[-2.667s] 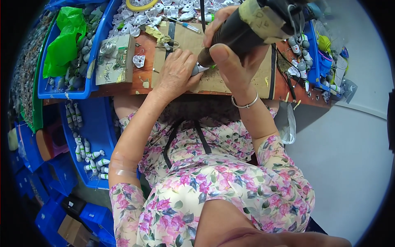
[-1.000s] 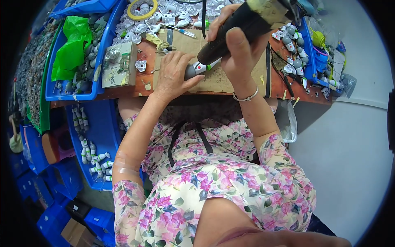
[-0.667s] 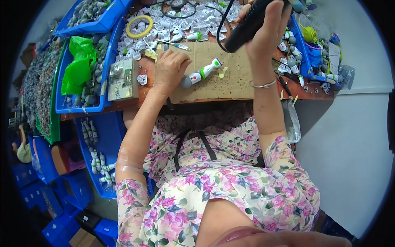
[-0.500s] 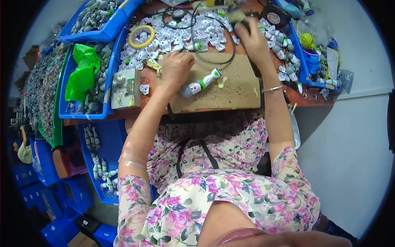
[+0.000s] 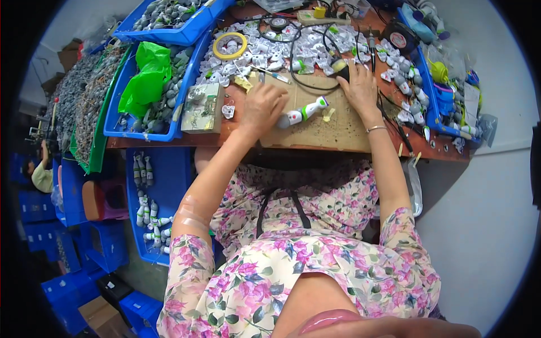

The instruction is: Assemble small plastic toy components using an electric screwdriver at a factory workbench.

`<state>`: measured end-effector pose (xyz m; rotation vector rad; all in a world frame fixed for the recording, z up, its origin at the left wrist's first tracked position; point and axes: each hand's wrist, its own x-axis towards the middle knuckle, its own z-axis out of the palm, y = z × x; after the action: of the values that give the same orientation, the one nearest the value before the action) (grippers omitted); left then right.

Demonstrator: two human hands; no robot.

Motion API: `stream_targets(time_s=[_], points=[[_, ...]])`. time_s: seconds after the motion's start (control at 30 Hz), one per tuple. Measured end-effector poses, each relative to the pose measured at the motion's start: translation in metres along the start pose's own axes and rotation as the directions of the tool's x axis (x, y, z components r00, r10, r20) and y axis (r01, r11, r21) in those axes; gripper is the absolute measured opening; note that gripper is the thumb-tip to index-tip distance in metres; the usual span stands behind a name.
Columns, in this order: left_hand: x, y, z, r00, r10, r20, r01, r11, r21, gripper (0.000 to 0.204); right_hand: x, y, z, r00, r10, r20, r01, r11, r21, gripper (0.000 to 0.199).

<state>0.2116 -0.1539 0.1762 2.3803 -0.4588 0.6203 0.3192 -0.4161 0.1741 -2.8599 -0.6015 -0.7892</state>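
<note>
A grey, white and green handheld device lies slantwise on a brown cardboard sheet. Just left of it hovers my left hand, its fingers loosely bent and apart, with nothing visible in them. My right hand, with a bangle at the wrist, is at the cardboard's far right corner. Its fingertips close on a short dark tool with a pale yellow end, mostly hidden. Next to this tool loops a black cable. A slim white-and-blue stick lies behind the device.
White plastic shells cover the table's far part, with a yellow tape roll on them. Blue bins of grey parts stand left, one holding a green bag. More devices lie right and in a low blue tray.
My right hand has come down and nearer with the dark tool, from the far side to the cardboard's corner. My left hand's fingers have loosened and shifted toward the device. The view has shifted slightly.
</note>
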Motion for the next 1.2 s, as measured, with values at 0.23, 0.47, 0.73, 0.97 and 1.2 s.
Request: stream_targets(time_s=[0.23, 0.47, 0.73, 0.97, 1.2], points=[[-0.050, 0.015, 0.011, 0.997, -0.026, 0.079, 0.019, 0.996, 0.087, 0.040, -0.036, -0.047, -0.029, 0.982, -0.018, -0.190, 0.112, 0.861, 0.497, 0.035], [-0.047, 0.021, 0.018, 0.999, -0.043, -0.022, 0.039, 0.984, -0.176, 0.036, -0.072, -0.114, -0.013, 0.827, -0.033, 0.562, -0.549, -0.263, 0.793, 0.036], [-0.056, 0.012, -0.008, 0.991, -0.090, -0.103, 0.071, 0.981, -0.179, 0.042, -0.052, -0.138, -0.003, 0.854, -0.130, 0.504, -0.519, -0.160, 0.839, 0.039], [-0.068, 0.011, -0.003, 0.986, -0.137, -0.091, 0.122, 0.979, -0.161, 0.042, -0.060, -0.132, 0.018, 0.864, -0.162, 0.477, -0.501, -0.181, 0.846, 0.045], [-0.075, 0.002, 0.020, 0.981, 0.078, -0.176, -0.099, 0.988, -0.116, 0.056, -0.074, -0.135, 0.016, 0.907, 0.008, 0.422, -0.415, -0.153, 0.897, 0.057]])
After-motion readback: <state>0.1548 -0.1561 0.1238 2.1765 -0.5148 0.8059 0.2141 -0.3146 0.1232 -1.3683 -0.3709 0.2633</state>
